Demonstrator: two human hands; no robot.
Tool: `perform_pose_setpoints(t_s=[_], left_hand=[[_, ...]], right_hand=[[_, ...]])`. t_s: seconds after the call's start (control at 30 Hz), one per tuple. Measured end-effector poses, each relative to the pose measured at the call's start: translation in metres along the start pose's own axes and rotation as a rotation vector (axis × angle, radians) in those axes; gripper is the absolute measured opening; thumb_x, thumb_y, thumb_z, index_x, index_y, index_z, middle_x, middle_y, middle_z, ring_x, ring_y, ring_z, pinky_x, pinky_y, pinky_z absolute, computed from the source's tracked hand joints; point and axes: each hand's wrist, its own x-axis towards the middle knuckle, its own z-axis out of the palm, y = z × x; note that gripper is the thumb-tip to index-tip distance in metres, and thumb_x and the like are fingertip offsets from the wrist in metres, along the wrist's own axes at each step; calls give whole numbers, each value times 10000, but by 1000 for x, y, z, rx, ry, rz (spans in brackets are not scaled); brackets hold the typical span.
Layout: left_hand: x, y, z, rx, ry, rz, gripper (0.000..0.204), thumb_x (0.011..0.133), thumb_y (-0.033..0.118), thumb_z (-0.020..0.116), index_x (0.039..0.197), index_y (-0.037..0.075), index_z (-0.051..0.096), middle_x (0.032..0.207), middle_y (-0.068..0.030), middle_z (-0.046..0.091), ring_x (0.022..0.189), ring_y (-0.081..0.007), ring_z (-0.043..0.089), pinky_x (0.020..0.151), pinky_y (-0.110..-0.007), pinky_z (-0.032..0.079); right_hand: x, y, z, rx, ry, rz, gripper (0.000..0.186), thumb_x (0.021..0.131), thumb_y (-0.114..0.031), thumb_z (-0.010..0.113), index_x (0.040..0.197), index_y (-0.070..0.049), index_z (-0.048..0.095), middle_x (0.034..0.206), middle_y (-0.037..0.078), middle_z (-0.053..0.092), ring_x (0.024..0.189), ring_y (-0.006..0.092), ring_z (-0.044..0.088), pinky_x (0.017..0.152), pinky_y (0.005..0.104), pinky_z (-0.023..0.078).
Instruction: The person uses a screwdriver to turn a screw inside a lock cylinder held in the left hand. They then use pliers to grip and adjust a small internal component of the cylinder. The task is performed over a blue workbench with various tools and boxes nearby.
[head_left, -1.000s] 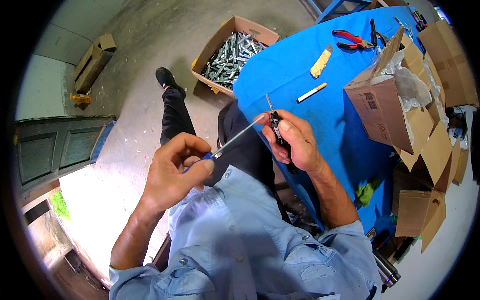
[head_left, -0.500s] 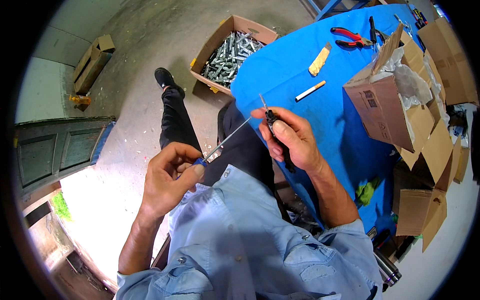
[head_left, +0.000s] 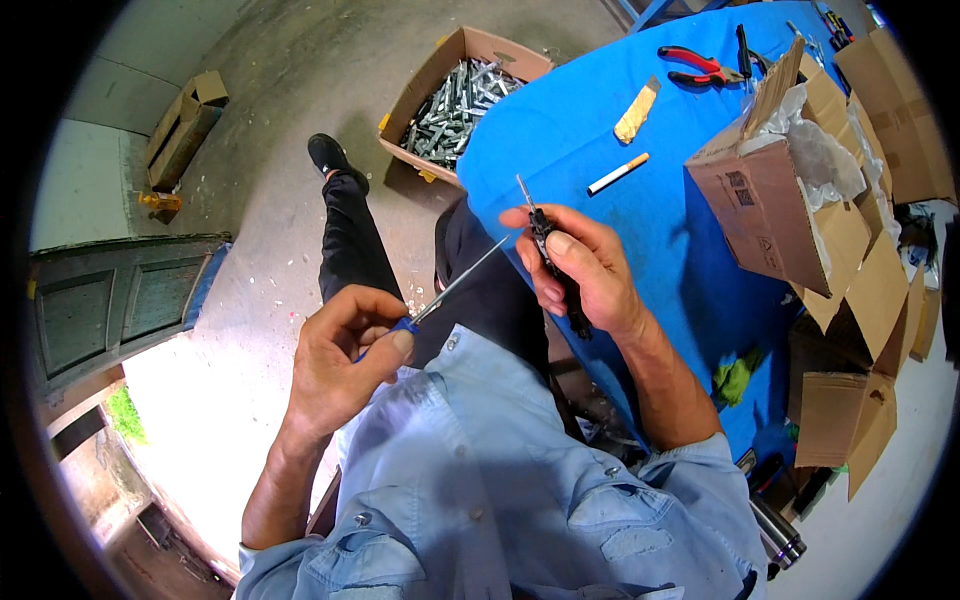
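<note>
L hand (head_left: 345, 345) curled snugly round blue-handled screwdriver (head_left: 458, 281), shaft slanting up twd R hand (head_left: 595, 280), which grips slim black part (head_left: 571, 295) btwn thumb & fingers, seen against blue table's (head_left: 660, 245) L edge. Tabletop spans R hand to carton (head_left: 750, 215); floor (head_left: 260, 180) beyond L hand.

In your left hand (head_left: 345, 348) you hold 1 screwdriver (head_left: 456, 283) with a blue handle, mostly hidden by your grip, and a thin, straight metal shaft. It slants up and to the right, its tip just beside the black part (head_left: 541, 230) in your right hand (head_left: 597, 275). You have that long, narrow part tilted, top leaning left, with 1 thin metal rod (head_left: 525, 189) standing out of its upper end and its lower end showing below your grip.
</note>
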Motion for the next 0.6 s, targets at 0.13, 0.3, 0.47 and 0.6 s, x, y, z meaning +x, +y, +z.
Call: perform_pose_setpoints(t_s=[0.13,0.3,0.47,0.6], left_hand=[[0,4,7,-48,-18,-21,242,910,25,700,1131,-31,617,839,-61,673,706,-59,607,624,-209,486],[0,3,11,-43,-59,-32,242,916,11,697,1137,-35,610,859,-65,677,723,-69,623,633,-213,500],[-1,1,13,-156,-67,-81,229,937,12,678,1147,-44,606,882,-92,700,711,-93,658,592,-218,520],[-2,-10,8,-206,-43,-95,206,950,68,680,1120,-25,610,905,-149,726,650,-123,680,493,-210,519]], right_hand=[[1,-3,5,-67,45,30,255,1039,-141,539,1238,9,594,822,-28,543,572,17,439,479,200,378],[0,-3,5,-191,68,28,158,1010,-187,619,1055,-35,606,726,-57,506,531,14,427,459,206,357],[0,-2,3,-203,48,44,165,1017,-214,611,976,-56,585,705,-55,497,531,18,430,461,213,364],[0,-3,4,-165,32,40,154,1030,-204,582,985,-57,573,715,-52,492,526,13,411,451,202,351]])
